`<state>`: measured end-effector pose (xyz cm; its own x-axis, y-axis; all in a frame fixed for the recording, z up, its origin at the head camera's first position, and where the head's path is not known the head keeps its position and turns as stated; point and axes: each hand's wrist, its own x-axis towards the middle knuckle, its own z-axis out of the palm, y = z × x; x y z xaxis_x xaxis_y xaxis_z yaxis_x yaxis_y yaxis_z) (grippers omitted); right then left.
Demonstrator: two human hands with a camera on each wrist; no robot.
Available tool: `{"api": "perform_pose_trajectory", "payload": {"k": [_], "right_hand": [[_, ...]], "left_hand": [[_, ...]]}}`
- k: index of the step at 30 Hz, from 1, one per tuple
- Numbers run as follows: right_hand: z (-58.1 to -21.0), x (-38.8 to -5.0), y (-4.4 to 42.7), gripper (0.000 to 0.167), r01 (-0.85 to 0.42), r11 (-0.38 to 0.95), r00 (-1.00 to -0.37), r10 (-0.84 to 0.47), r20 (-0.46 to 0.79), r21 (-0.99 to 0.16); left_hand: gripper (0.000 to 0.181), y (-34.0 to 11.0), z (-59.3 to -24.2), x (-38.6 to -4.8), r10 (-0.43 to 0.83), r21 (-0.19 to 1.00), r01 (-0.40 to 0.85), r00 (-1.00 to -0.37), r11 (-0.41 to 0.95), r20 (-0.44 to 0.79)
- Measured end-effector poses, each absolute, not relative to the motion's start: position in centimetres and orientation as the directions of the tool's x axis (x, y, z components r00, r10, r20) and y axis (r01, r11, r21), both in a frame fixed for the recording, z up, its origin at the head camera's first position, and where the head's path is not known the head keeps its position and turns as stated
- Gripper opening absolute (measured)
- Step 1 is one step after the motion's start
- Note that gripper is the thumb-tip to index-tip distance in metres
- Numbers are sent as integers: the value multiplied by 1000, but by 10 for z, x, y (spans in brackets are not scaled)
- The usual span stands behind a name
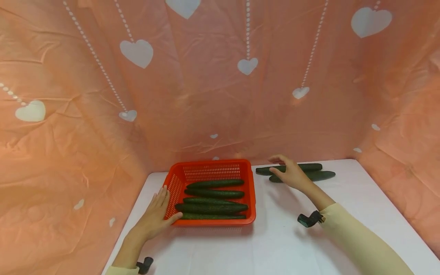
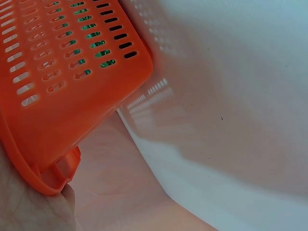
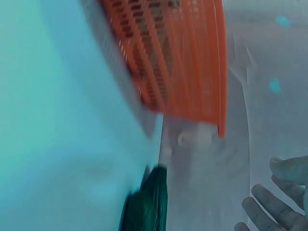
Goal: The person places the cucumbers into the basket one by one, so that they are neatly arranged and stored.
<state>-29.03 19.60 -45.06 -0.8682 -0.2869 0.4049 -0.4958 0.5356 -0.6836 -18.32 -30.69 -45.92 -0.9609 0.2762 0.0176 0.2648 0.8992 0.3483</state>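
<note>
A red-orange plastic basket [image 1: 252, 194] with slotted walls stands at the back of the table, and several dark green cucumbers [image 1: 213, 208] lie side by side in it. My left hand [image 1: 153, 217] rests on the basket's left rim with its fingers extended. In the left wrist view, part of that hand [image 2: 36, 204] shows beside the basket rim. To the right of the basket, a rear cucumber [image 1: 313, 167] and a front cucumber [image 1: 324, 175] lie close together. Over them is my right hand [image 1: 292, 175], fingers apart; the right wrist view shows nothing between the fingers [image 3: 274, 207].
The white tabletop [image 1: 282, 244] extends in front of the basket and to the right. An orange sheet [image 1: 213, 95] with white hearts hangs behind the table and along both sides. Small black devices [image 1: 309, 219] are strapped at both wrists.
</note>
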Motion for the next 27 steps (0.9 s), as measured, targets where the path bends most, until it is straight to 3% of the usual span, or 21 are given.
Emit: {"api": "perform_pose_trajectory", "payload": {"k": [14, 27], "right_hand": [[-455, -276, 275, 42, -343, 663, -938, -203, 281, -665], [-478, -278, 332, 44, -388, 702, -918, -232, 323, -597]], "left_hand": [[107, -306, -462, -183, 275, 359, 269, -961, 894, 36], [106, -306, -458, -182, 266, 330, 251, -964, 910, 1]]}}
